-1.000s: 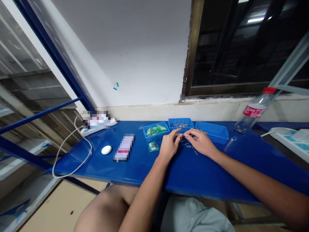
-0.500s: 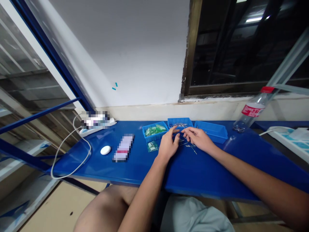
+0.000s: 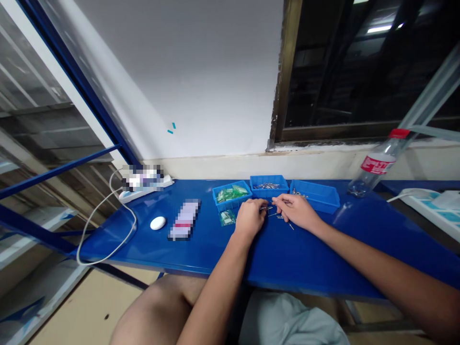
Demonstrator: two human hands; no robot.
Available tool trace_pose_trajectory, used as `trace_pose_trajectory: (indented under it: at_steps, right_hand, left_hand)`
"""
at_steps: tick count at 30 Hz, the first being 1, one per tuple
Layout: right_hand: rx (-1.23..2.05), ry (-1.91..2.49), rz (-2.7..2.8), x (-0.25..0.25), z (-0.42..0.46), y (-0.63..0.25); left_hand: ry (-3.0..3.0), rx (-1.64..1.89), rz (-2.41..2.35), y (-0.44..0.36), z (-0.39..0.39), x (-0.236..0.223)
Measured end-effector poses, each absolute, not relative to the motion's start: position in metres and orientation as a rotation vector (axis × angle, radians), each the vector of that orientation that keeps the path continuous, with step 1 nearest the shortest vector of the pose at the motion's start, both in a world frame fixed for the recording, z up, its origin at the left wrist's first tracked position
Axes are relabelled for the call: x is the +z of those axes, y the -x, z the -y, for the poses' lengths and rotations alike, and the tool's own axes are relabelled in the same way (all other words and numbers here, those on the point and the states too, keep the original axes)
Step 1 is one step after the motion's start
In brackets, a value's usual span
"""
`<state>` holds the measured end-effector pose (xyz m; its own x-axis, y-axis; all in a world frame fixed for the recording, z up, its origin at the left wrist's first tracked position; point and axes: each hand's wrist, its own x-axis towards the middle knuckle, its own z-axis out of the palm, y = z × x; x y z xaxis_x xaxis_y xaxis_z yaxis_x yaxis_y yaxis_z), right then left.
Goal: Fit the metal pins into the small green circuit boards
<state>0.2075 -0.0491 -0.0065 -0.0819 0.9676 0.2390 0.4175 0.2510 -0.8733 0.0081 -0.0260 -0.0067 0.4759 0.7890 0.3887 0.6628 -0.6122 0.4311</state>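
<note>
Both hands are close together over the table, in front of the blue bins. My left hand (image 3: 250, 216) is curled closed around thin metal pins (image 3: 266, 208), whose ends stick out past the fingertips. Beside it, my right hand (image 3: 297, 210) has thumb and forefinger pinched; anything between them is too small to make out. Several loose metal pins (image 3: 290, 225) lie on the table beneath the right hand. Behind the hands stands a blue bin (image 3: 269, 194) of similar pins. A small green packet (image 3: 227, 218) lies left of my left hand.
One blue bin (image 3: 233, 205) holds green packets; another bin (image 3: 328, 207) has small metal parts at its left end. A phone-like pixelated object (image 3: 185, 220), white oval object (image 3: 157, 223) and white cable (image 3: 135, 225) lie leftward. A plastic bottle (image 3: 375, 165) stands right.
My left hand's fingers have curled in from a more stretched pose and now hold pins. My right fingertips have drawn down slightly, away from the middle bin.
</note>
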Motion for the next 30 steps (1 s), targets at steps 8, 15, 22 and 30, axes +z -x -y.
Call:
trace_pose_trajectory:
  at_steps: [8, 15, 22, 30]
  right_hand:
    - [0.688, 1.307, 1.674, -0.006, 0.05, -0.209]
    - [0.523, 1.247, 1.717, -0.013, 0.044, -0.209]
    - [0.622, 1.231, 1.702, -0.017, 0.044, -0.21]
    - [0.649, 1.154, 1.658, -0.007, 0.049, -0.206]
  left_hand:
    - [-2.391, 1.078, -1.206, -0.008, 0.026, -0.004]
    - [-2.044, 1.332, -0.909, -0.013, 0.029, 0.003]
    - [-1.868, 1.296, -0.827, -0.016, 0.028, 0.001]
    - [-1.934, 1.225, -0.985, -0.015, 0.034, 0.007]
